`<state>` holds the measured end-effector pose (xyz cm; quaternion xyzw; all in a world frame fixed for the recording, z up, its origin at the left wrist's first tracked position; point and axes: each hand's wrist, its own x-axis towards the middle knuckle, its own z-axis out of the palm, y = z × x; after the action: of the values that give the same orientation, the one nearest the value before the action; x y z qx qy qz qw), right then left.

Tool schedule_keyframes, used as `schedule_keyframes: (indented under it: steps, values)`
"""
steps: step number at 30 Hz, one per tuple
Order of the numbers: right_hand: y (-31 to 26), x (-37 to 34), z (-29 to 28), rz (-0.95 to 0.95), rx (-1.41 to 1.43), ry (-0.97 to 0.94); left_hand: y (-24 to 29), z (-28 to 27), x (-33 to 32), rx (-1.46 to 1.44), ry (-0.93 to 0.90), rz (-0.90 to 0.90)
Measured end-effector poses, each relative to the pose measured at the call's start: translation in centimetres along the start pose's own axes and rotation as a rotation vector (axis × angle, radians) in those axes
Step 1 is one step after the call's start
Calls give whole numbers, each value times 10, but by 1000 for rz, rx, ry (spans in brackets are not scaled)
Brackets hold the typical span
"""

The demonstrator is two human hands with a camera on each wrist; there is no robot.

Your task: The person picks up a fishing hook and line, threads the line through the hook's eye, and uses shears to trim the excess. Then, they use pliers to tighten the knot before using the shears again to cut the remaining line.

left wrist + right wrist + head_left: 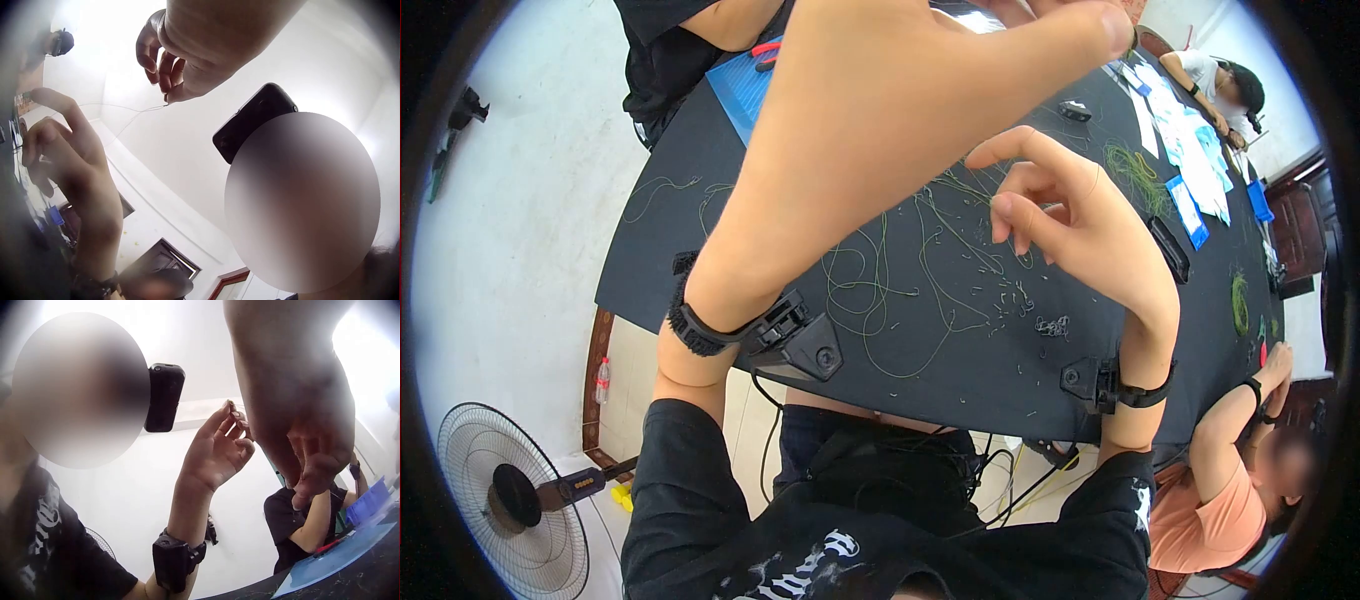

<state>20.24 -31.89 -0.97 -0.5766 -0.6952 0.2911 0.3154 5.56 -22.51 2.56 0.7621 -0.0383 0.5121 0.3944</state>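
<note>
Raised close to the head camera, my left hand [870, 130] looms large over the table. In the left wrist view its thumb and fingertips pinch a small fish hook [166, 99] at the end of a thin fishing line [128, 108]. The line runs in two fine strands toward my right hand [78, 162]. In the head view my right hand [1080, 215] hovers lower, above the table, its thumb and lower fingers curled together and its index finger reaching out. A fine strand crosses that index finger; the grip itself is mostly hidden.
The black table [800, 310] bears loose loops of green line [890, 290], scattered small hooks [1010, 300] and a dark heap of hooks [1052, 326]. A blue mat [740, 95] lies at the far left. People sit around the table; a fan [512, 495] stands at lower left.
</note>
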Motion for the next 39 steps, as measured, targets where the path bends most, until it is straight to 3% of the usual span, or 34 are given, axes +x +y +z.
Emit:
schedule_keyframes:
  steps: [10, 13, 27, 35, 39]
  values:
    - [-1, -1, 1, 59, -60, -67, -3, -1, 1, 24, 56, 26]
    - [9, -2, 2, -75, -61, -74, 0, -4, 1, 51, 102, 42]
    - [15, 26, 12, -68, -2, 9, 7, -50, 10, 263, 517, 306]
    - [23, 124, 29, -113, -154, -8, 21, -58, 7, 198, 459, 272]
    - [9, 132, 36, 88, -201, -81, 38, -53, 7, 264, 399, 161]
